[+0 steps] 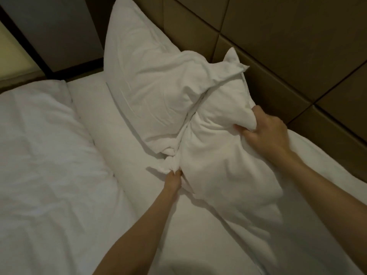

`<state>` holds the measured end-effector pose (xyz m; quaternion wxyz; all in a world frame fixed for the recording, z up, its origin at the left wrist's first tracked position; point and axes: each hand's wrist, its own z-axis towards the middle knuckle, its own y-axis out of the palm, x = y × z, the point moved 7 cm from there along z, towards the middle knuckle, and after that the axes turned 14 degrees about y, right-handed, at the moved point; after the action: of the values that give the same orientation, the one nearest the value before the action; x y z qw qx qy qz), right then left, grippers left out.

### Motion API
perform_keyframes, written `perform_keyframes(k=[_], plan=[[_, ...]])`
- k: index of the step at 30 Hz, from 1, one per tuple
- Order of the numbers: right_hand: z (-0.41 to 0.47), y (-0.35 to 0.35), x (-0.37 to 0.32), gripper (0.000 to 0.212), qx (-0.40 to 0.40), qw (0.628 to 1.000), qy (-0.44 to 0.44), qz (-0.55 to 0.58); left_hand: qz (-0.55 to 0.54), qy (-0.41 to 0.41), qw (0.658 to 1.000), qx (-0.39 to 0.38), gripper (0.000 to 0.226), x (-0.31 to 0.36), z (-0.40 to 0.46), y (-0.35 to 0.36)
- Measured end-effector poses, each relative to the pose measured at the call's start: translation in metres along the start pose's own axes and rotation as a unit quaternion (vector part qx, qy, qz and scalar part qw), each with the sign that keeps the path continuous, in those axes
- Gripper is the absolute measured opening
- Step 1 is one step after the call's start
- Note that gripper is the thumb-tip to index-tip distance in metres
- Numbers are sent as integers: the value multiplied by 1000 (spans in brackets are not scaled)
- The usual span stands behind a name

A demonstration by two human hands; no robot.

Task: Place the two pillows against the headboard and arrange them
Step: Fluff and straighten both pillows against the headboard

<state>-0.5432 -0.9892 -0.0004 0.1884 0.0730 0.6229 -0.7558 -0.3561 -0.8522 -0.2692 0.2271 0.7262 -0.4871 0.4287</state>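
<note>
Both bare forearms reach forward from the lower edge of the view. The right hand (264, 133) is clenched, fingers curled into the right edge of the near pillow (222, 155), bunching the white fabric; thumb and knuckles show, fingertips are buried in the cloth. The left hand (173, 180) is pinched shut on the pillow's lower-left corner, where the case gathers into a twist; only the back of the hand and part of the thumb show.

The near pillow lies on the sheet (129, 145), tilted, its far corner touching the padded headboard (288, 46). The far pillow (147, 82) leans against the headboard to its left, the two overlapping along a creased seam. Which pillow the twisted fabric at the left hand belongs to cannot be told for certain.

A duvet (43, 155) covers the left of the bed. The near pillow's lower end is blurred, and the dim light hides its lower edge against the sheet
</note>
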Motion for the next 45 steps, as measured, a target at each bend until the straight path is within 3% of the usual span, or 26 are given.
perform_keyframes(k=[6, 10, 12, 14, 17, 19, 22, 30, 33, 36, 45], plan=[[-36, -73, -20, 31, 93, 985, -58, 136, -125, 39, 991, 42, 35, 37, -42, -20], [-36, -102, -31, 28, 167, 975, -96, 115, -101, 54, 991, 66, 40, 61, -36, -29], [-27, -90, -34, 26, 140, 983, -104, 58, -54, 35, 996, 54, 63, 60, -28, -22], [-15, -66, -30, 20, 72, 993, -96, -10, 79, 49, 993, 71, 90, 64, -22, -21], [1, -48, -17, 14, 34, 994, -73, -67, 284, 137, 944, 96, 86, 86, -1, -29], [9, -47, -15, 15, 34, 993, -61, -95, 336, 173, 925, 48, 79, 97, 22, -33], [20, -42, -18, 23, 21, 990, -32, -134, 318, 221, 919, -76, 73, 101, 52, -16], [32, -23, -13, 24, 47, 976, -28, -210, 234, 192, 936, -182, 62, 68, 77, 60], [32, -18, -8, 33, 77, 971, -30, -222, 159, 239, 941, -181, 61, 68, 75, 50], [24, -19, -3, 39, 100, 973, -46, -202, 170, 244, 946, -132, 60, 59, 64, 27], [18, -31, 21, 25, 11, 993, 3, -116, 279, 118, 950, -72, 57, 77, 24, -13]])
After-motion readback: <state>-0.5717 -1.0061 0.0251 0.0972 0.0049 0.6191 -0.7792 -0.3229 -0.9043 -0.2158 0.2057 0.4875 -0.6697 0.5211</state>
